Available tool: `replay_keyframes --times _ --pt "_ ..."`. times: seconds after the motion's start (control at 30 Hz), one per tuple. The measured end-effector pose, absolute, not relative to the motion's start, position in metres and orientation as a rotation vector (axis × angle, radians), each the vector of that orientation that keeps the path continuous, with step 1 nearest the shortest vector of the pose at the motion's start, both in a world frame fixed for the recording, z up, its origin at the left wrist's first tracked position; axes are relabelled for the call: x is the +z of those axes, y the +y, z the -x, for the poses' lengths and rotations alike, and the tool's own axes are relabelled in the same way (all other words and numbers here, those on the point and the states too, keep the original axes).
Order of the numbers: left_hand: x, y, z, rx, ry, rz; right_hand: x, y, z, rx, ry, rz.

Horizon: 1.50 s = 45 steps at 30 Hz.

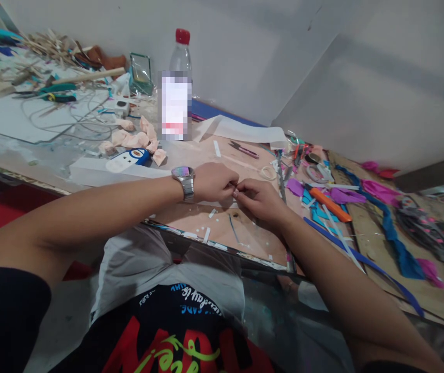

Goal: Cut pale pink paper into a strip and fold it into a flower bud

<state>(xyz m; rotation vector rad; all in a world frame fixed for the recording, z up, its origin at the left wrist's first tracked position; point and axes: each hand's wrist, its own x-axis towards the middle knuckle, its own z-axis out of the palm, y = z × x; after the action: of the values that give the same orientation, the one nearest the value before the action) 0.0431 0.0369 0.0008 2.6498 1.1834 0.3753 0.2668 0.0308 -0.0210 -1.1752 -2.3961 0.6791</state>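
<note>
My left hand (212, 182), with a metal watch (183, 182) on its wrist, is closed in a pinch above the table. My right hand (260, 199) meets it, fingertips pressed together against the left fingers. Whatever they pinch is too small and hidden to make out. Beneath them lies a brown board (191, 215) scattered with small white paper scraps (207, 234). Thread snips (243, 149) rest just beyond my hands, near a roll of tape (267, 172). A strip of white paper (101, 173) passes behind my left forearm.
A red-capped bottle (180, 57) stands at the back, its lower part blurred. Crumpled pinkish lumps (134, 139) and a blue-and-white object (129, 159) sit left of it. Green-handled pliers (57, 93) lie farther left. An orange cutter (330, 204) and coloured crepe paper (379, 191) clutter the right.
</note>
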Motion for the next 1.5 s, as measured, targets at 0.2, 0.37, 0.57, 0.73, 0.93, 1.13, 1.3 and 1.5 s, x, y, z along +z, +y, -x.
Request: replay_keyframes --times 0.2,0.37,0.57,0.73,0.93,1.13,1.3,1.5 --pt "0.0014 0.0371 -0.0434 0.361 1.174 -2.650 -0.0194 0.0306 -0.2663 0.694 -2.402 1.177" --pt "0.0016 0.0373 -0.0431 0.344 1.163 -2.674 -0.0182 0.0304 -0.2656 0.713 -2.406 1.183" --pt "0.0021 0.0378 -0.0424 0.337 1.134 -2.668 -0.0190 0.0312 -0.2664 0.719 -2.405 1.176" --pt "0.0009 0.0382 -0.0424 0.352 1.137 -2.665 -0.0183 0.0311 -0.2661 0.714 -2.405 1.168" --pt "0.0005 0.0388 -0.0423 0.359 1.137 -2.674 -0.0178 0.0294 -0.2649 0.683 -2.399 1.161" --pt "0.0029 0.0394 -0.0419 0.360 1.181 -2.646 -0.0200 0.0307 -0.2653 0.613 -2.338 1.221" --pt "0.0031 0.0409 -0.0413 0.366 1.189 -2.616 -0.0216 0.0318 -0.2660 0.568 -2.316 1.248" --pt "0.0028 0.0415 -0.0411 0.355 1.211 -2.623 -0.0227 0.0330 -0.2668 0.548 -2.292 1.223"
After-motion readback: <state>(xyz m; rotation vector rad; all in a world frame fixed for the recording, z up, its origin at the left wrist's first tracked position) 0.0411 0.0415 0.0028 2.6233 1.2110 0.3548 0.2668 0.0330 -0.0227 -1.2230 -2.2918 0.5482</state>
